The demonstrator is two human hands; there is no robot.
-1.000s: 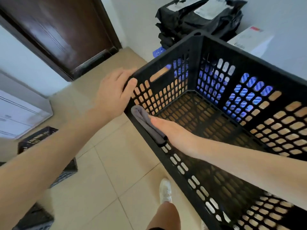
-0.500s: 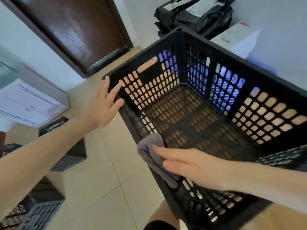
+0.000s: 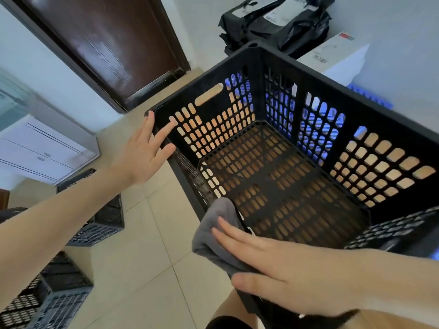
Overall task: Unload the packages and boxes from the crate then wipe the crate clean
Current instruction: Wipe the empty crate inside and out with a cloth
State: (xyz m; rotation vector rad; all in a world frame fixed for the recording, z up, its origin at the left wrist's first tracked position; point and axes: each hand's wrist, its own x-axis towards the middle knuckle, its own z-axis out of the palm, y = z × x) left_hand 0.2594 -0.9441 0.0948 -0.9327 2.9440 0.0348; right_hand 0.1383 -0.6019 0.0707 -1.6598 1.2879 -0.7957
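Note:
A black perforated plastic crate (image 3: 370,77) fills the right half of the view, and nothing lies inside it. A grey cloth (image 3: 213,236) hangs over the crate's near left rim. My right hand (image 3: 285,274) lies flat on the cloth, pressing it against the rim. By the crate's left corner, my left hand (image 3: 142,155) has its fingers spread, the fingertips touching the corner's outer edge. Behind the crate, black packages (image 3: 278,20) are piled against the wall, with a white box (image 3: 332,58) to their right.
Several black crates (image 3: 104,217) stand on the tiled floor at the left and lower left. A dark brown door (image 3: 107,43) is at the top left, and a white cabinet (image 3: 42,148) is at the far left. My knee (image 3: 228,312) is below the crate.
My left hand has let go of the crate's corner and spread its fingers. My right hand has slid the cloth along the near rim toward me. The view has swung left.

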